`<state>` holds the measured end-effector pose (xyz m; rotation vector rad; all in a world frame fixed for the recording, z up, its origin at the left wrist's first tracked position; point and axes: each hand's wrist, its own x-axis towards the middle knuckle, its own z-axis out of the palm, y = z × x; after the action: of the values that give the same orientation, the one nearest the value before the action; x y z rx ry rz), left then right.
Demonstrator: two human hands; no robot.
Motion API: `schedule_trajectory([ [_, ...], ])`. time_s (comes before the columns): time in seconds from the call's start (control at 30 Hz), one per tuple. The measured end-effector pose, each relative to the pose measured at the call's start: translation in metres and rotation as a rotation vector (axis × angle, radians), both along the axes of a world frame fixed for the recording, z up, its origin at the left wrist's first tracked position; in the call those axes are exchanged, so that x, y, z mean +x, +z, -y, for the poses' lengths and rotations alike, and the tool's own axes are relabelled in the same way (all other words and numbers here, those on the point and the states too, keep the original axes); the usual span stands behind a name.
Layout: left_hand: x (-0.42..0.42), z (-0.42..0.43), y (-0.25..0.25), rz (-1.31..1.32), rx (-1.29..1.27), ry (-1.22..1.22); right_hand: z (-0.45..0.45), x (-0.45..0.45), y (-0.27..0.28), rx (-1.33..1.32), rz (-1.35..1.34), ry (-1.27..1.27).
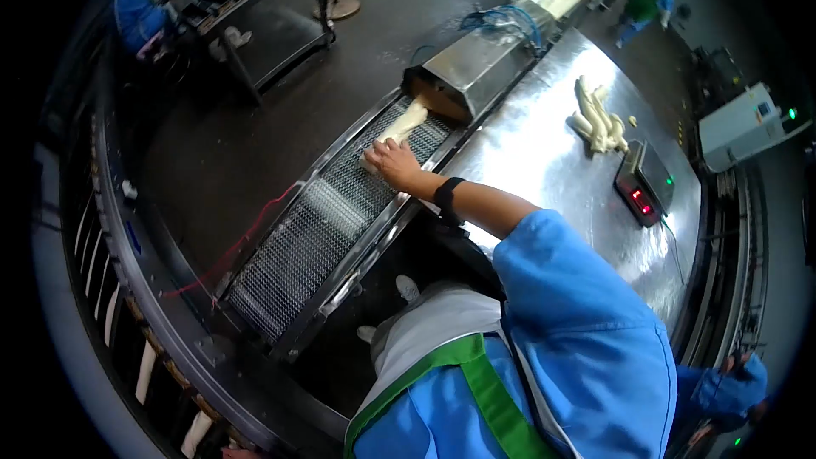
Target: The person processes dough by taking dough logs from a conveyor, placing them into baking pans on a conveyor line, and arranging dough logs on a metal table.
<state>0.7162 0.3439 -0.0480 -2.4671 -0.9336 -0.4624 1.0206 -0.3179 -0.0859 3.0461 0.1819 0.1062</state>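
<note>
Conveyor belt (289, 263), 8 o'clock: metal mesh, looks rough. Worktable (527, 127), 2 o'clock: sheet metal, smooth, glossy. Machine hood (483, 55), 1 o'clock: metal, smooth, softly shiny. Dough piece (406, 124), 12 o'clock: smooth, matt. Sleeve (578, 289), 4 o'clock: matt cloth. Apron strap (497, 391), 5 o'clock: matt cloth.

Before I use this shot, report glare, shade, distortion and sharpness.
Head view: strong fisheye bending, black corners; head view: white glare on the metal table, a paler patch on the mesh conveyor; head view: floor at left dim; head view: right hand and dough fairly clear.
</note>
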Motion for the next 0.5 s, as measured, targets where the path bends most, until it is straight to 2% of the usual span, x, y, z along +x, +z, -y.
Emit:
schedule_trajectory([
  [0.07,0.01,0.025,0.028,-0.237,-0.184,0.284,-0.01,0.004,0.004,-0.082,0.049,0.077],
  [0.13,-0.002,0.022,0.022,-0.21,-0.036,0.188,-0.016,0.013,0.005,0.006,0.024,0.122],
  [0.2,-0.021,-0.009,-0.006,-0.234,0.031,0.227,-0.025,0.024,0.015,0.045,-0.07,0.139],
  [0.23,-0.035,-0.025,-0.023,-0.191,0.251,0.076,-0.028,0.026,0.02,0.067,-0.11,0.171],
  [0.27,-0.03,-0.007,-0.007,-0.148,0.467,-0.083,-0.029,0.028,0.022,0.086,-0.152,0.199],
  [0.3,-0.023,0.013,0.011,-0.322,0.123,0.229,-0.028,0.031,0.015,0.131,-0.121,0.199],
  [0.33,-0.027,0.012,0.007,-0.32,0.125,0.228,-0.025,0.033,0.018,0.133,-0.12,0.198],
  [0.4,-0.036,0.004,-0.008,-0.023,0.333,0.054,-0.008,0.03,0.028,0.546,0.035,0.201],
  [0.43,-0.039,0.003,-0.008,-0.14,0.18,0.2,0.009,0.025,0.044,0.871,0.043,0.092],
  [0.47,-0.044,0.002,-0.009,-0.136,0.172,0.189,0.03,0.013,0.073,1.191,0.053,-0.026],
  [0.5,-0.05,-0.001,-0.007,-0.222,0.176,0.187,0.046,-0.011,0.123,1.388,0.047,-0.175],
])
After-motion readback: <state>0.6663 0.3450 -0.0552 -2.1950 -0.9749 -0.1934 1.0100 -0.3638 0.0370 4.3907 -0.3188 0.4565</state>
